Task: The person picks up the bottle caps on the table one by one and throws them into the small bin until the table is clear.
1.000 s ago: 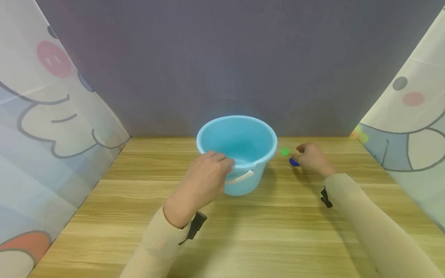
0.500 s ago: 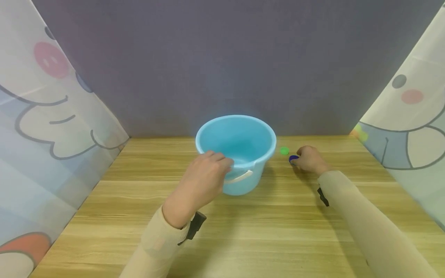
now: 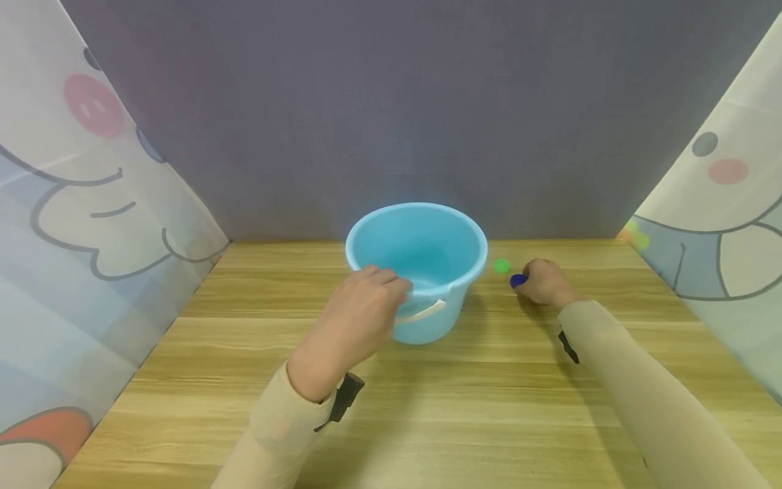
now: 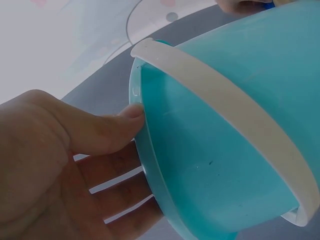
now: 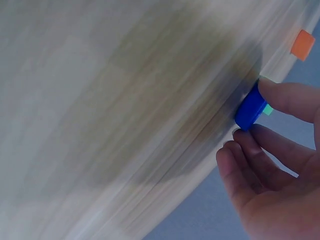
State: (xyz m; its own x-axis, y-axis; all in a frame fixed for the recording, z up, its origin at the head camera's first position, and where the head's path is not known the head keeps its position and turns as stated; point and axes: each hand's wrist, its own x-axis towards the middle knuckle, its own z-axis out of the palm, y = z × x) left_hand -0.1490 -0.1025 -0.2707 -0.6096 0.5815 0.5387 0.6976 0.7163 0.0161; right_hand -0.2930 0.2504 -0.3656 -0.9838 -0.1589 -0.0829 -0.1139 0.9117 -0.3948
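Observation:
A light blue bucket (image 3: 427, 331) stands upright on the wooden table. My left hand (image 3: 357, 309) grips its near rim, thumb (image 4: 112, 130) on the outside and the fingers on the inner side. The bucket's white handle (image 4: 215, 95) hangs down against its outer wall. To the right, my right hand (image 3: 545, 284) pinches a small, thick blue disc (image 5: 251, 107) by its edges between thumb and fingertips, close over the table. A bright green disc (image 3: 501, 265) lies between the bucket and that hand; in the right wrist view the blue disc partly covers it.
An orange piece (image 5: 302, 45) lies farther along the table in the right wrist view; the bucket hides it in the head view. A dark grey wall (image 3: 415, 102) closes off the back. Cartoon-printed sheets (image 3: 727, 217) flank both sides.
My right hand has come down around the blue disc, and its fingers have closed to a pinch on it. The left hand keeps its hold on the bucket's rim.

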